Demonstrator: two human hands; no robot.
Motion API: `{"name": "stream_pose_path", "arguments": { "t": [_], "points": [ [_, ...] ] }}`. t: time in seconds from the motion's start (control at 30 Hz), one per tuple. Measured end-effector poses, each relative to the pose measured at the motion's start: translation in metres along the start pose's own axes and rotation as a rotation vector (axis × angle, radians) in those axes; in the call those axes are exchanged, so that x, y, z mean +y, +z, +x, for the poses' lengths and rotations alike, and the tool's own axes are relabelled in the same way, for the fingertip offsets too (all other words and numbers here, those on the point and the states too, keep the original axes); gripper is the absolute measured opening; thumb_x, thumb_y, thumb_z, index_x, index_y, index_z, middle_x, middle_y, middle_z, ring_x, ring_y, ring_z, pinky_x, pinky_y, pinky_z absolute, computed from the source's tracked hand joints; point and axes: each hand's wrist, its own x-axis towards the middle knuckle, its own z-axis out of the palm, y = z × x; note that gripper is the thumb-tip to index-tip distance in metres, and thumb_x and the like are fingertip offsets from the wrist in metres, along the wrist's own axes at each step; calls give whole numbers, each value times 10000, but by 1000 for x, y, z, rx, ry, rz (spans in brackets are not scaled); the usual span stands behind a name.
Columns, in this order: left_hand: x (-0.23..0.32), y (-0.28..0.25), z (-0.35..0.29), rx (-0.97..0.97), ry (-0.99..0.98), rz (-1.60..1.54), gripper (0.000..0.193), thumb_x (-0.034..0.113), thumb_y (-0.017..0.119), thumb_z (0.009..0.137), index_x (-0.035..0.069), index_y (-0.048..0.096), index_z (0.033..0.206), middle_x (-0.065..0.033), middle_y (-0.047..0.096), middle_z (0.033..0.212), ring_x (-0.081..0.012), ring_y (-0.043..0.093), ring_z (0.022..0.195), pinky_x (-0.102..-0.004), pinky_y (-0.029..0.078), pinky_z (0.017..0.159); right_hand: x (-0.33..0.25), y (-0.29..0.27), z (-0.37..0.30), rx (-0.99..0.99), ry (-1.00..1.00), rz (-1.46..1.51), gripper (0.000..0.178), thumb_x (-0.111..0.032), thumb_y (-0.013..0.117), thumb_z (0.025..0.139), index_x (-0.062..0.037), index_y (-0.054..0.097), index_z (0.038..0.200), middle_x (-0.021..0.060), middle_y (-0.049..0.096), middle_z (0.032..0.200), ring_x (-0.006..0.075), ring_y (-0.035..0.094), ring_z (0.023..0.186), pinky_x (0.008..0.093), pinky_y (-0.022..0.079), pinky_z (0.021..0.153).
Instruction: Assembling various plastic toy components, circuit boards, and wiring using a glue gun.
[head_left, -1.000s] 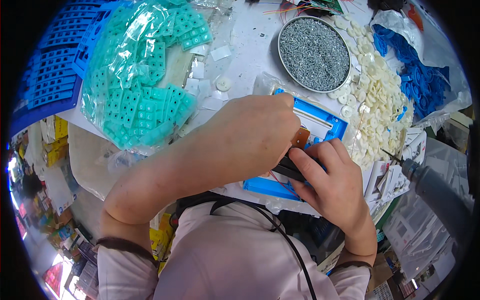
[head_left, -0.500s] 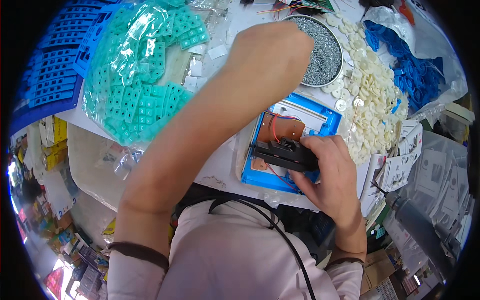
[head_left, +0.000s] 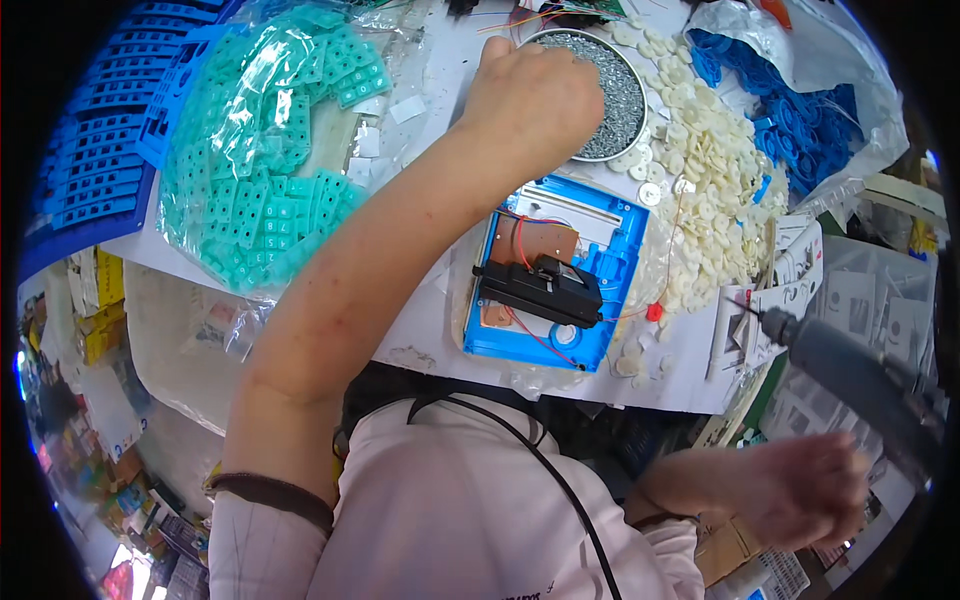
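My left hand [head_left: 530,100] is curled into a fist with its fingertips down in a round metal dish of small grey screws [head_left: 620,95]; what it pinches is hidden. Below my left forearm, a blue plastic case [head_left: 610,265] lies open on the white table, holding a brown circuit board [head_left: 540,240], a black block [head_left: 540,290] and red wires. My right hand [head_left: 800,490] is low at the right, blurred, with fingers curled. It sits just under the handle of a grey electric screwdriver [head_left: 860,375]. Whether it touches the tool is unclear.
A heap of white round plastic pieces [head_left: 700,170] lies right of the case, with a bag of blue parts [head_left: 800,110] beyond. A clear bag of teal keypads [head_left: 270,170] and dark blue trays [head_left: 100,150] fill the left. Paper stacks [head_left: 850,300] sit at the right edge.
My left hand left the case and reached up into the screw dish. My right hand let go of the black block and swung down to the right toward the screwdriver.
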Motion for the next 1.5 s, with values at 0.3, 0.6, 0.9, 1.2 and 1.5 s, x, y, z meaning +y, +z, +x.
{"name": "stream_pose_path", "arguments": {
  "t": [0.3,0.6,0.9,1.2,1.5],
  "points": [
    [-11,-8,-1,247,14,-160,254,341,714,875,114,696,986,-68,663,926,-273,656,945,-473,416,858,128,59,73,-309,347,649,557,-267,589,938,-7,446,1409,180,616,1039,293,610,915,523,486,964],
    [3,-80,-131,-101,56,-637,440,246,854,705,111,614,1048,-68,626,1084,-294,578,995,-441,362,937,96,114,44,-152,416,617,407,-317,674,945,-76,518,1234,23,578,789,160,539,689,401,485,809],
    [10,-45,-152,-23,77,-624,516,276,857,672,129,627,1110,-15,637,1059,-237,568,954,-439,316,881,65,161,35,-336,374,580,369,-368,765,895,-157,491,1024,-30,601,727,117,564,570,320,519,631],
    [10,-40,-154,13,67,-663,540,266,865,644,128,632,1112,-12,634,1042,-228,562,930,-444,322,914,72,169,26,-352,400,635,346,-318,758,903,-115,501,1014,5,595,707,145,574,576,335,517,613],
    [11,-41,-154,18,68,-683,529,258,860,645,127,637,1107,-15,621,1034,-225,561,920,-449,339,934,74,171,25,-367,409,679,326,-219,773,889,-49,530,1023,65,614,733,198,598,625,376,526,592]
  ]
}}
